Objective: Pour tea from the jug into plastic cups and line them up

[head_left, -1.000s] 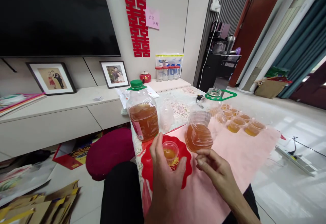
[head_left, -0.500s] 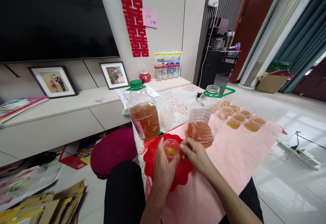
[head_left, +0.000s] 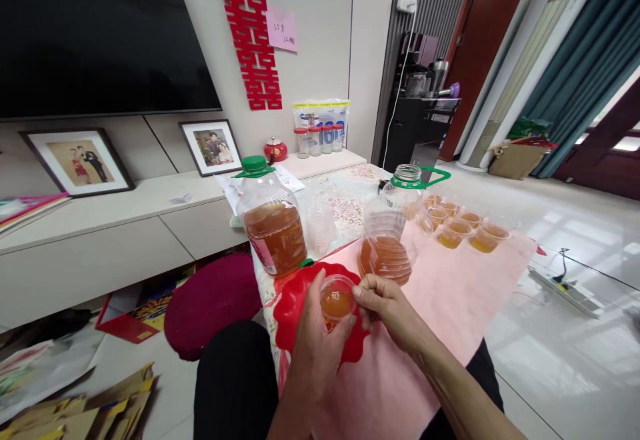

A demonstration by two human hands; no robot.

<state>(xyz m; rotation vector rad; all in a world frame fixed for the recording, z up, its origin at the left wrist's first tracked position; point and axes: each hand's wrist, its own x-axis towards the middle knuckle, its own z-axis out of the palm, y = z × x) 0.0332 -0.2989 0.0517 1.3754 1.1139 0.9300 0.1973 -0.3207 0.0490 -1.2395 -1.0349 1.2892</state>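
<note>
My left hand [head_left: 320, 333] is wrapped round a small clear plastic cup [head_left: 337, 299] with amber liquid in it, thumb on the near side. At the cup's right rim, my right hand [head_left: 383, 303] has its thumb and forefinger pinched together. The cup is over a red scalloped tray [head_left: 290, 313]. Behind the tray stands a big clear jug [head_left: 275, 233] with a green cap, partly full of amber liquid. To its right is an uncapped jug [head_left: 385, 257] with a green handle and less liquid. Several filled plastic cups [head_left: 487, 237] stand on the pink cloth [head_left: 450, 300].
A stack of clear empty cups [head_left: 320, 230] lies between the jugs. Red-lidded jars [head_left: 320, 141] and framed photos [head_left: 210, 148] line the low cabinet. A maroon stool [head_left: 215, 307] is at left, with cardboard [head_left: 100, 407] on the floor. A power strip [head_left: 567, 293] lies at right.
The view has shifted slightly to the right. The cup now tips more towards me, so its liquid shows more fully. Both hands stay at the cup.
</note>
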